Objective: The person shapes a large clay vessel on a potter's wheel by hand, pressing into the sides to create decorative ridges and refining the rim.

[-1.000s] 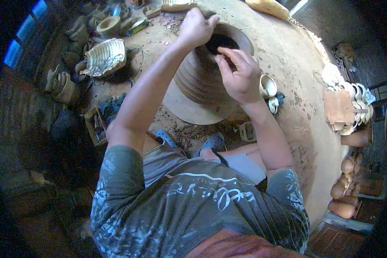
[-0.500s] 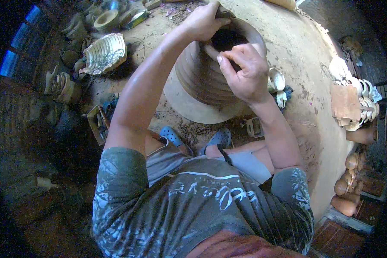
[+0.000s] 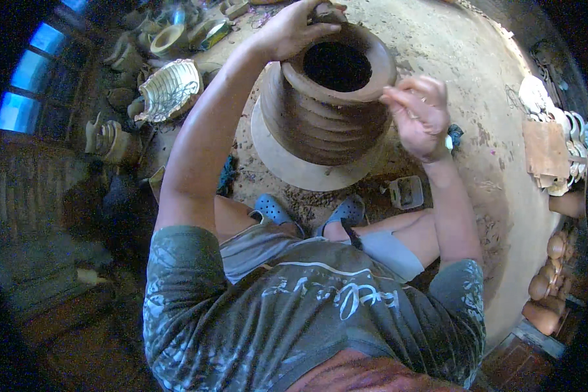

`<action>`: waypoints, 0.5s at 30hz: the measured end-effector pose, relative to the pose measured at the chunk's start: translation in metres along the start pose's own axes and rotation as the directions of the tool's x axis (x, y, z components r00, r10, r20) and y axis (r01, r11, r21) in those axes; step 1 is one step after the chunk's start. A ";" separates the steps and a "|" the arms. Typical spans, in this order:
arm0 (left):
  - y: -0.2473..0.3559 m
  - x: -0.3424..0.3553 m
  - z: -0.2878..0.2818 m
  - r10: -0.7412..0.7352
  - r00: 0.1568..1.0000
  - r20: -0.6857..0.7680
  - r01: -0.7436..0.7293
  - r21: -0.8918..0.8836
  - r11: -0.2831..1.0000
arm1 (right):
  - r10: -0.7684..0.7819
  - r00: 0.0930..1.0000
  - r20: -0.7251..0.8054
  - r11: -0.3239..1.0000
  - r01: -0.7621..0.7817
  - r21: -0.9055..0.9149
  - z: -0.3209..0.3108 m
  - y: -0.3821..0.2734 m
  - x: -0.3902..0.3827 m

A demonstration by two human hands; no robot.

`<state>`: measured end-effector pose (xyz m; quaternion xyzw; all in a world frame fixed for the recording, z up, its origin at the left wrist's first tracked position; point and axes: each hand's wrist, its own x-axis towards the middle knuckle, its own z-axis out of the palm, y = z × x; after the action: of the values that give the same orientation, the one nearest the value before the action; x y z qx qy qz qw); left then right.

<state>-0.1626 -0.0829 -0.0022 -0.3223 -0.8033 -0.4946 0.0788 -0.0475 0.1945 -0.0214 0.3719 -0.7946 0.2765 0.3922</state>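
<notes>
A tall, ribbed dark clay pot (image 3: 320, 130) with a wide rim and open mouth stands on a pale round board (image 3: 294, 170) in front of me. My left hand (image 3: 287, 32) is at the far left of the rim, closed on a dark piece I cannot make out. My right hand (image 3: 417, 114) is raised at the right side of the rim, fingers curled and pinched, slightly blurred; what is between them is unclear. It looks very near the rim, but touching is unclear.
A pale ribbed piece (image 3: 166, 91), bowls (image 3: 170, 39) and forms lie left. A clear plastic container (image 3: 406, 193) sits near my right knee. Stacked boards (image 3: 542, 147) and pots (image 3: 545, 310) line the far right. My blue clogs (image 3: 346, 212) are below the pot.
My right hand has moved right, from over the pot's mouth to its right edge, uncovering the opening. My left hand first rose slightly, then stayed high at the rim's left, shifting a little left.
</notes>
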 end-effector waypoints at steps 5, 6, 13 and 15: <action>0.034 -0.002 0.003 -0.204 0.976 -0.073 0.216 0.304 0.928 | 0.360 0.931 -0.069 0.901 -0.327 0.286 -0.004 0.011 -0.029; 0.034 -0.003 0.006 -0.189 0.977 -0.098 0.209 0.265 0.941 | 0.466 0.884 0.040 0.828 -0.451 0.334 -0.006 0.006 -0.032; 0.023 -0.033 0.028 -0.105 0.869 -0.484 0.305 0.356 0.883 | 0.567 0.720 0.400 0.738 -0.660 0.142 -0.002 -0.029 -0.021; 0.031 -0.037 0.040 -0.178 0.800 -0.574 0.397 0.282 0.873 | 0.577 0.739 0.349 0.755 -0.645 0.118 0.003 -0.037 -0.024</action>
<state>-0.1079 -0.0559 -0.0156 -0.0224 -0.8714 -0.4007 0.2821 -0.0085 0.1804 -0.0374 0.1678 -0.8834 0.4230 0.1115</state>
